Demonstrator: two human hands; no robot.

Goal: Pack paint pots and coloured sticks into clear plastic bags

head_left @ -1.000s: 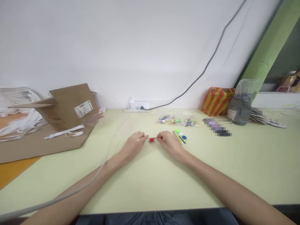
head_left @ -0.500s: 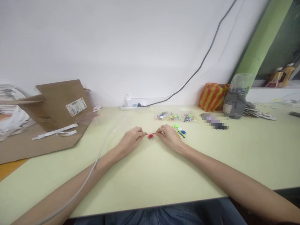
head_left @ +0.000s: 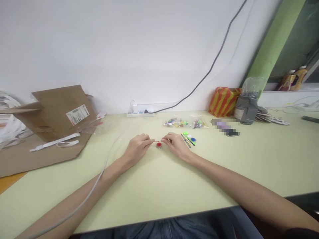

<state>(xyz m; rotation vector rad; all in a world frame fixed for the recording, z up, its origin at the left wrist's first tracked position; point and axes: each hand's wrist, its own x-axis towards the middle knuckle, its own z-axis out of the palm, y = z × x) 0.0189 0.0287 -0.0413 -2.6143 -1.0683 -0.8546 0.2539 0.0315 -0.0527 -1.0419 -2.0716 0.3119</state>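
Between my two hands a thin red stick (head_left: 157, 141) is stretched level just above the table. My left hand (head_left: 139, 146) pinches its left end, and my right hand (head_left: 175, 143) pinches its right end with closed fingertips. Right below the stick a small round red piece (head_left: 159, 145) rests on the table; whether the two touch, I cannot tell. Just right of my right hand lie round pieces in green, white and blue (head_left: 193, 139), with several thin coloured sticks (head_left: 186, 140) beside them.
Small clear bags of colourful parts (head_left: 183, 123) lie farther back. A cardboard box (head_left: 62, 113) stands at left, a power strip (head_left: 139, 113) by the wall. At right are a striped bag (head_left: 221, 102), a grey bag (head_left: 246, 108) and a blurred-out phone (head_left: 228, 128). A pale cable (head_left: 98, 179) crosses my left forearm.
The gap between my hands has narrowed slightly, with the red stick still held between them. The whole view has shifted a little; the other things stay in place.
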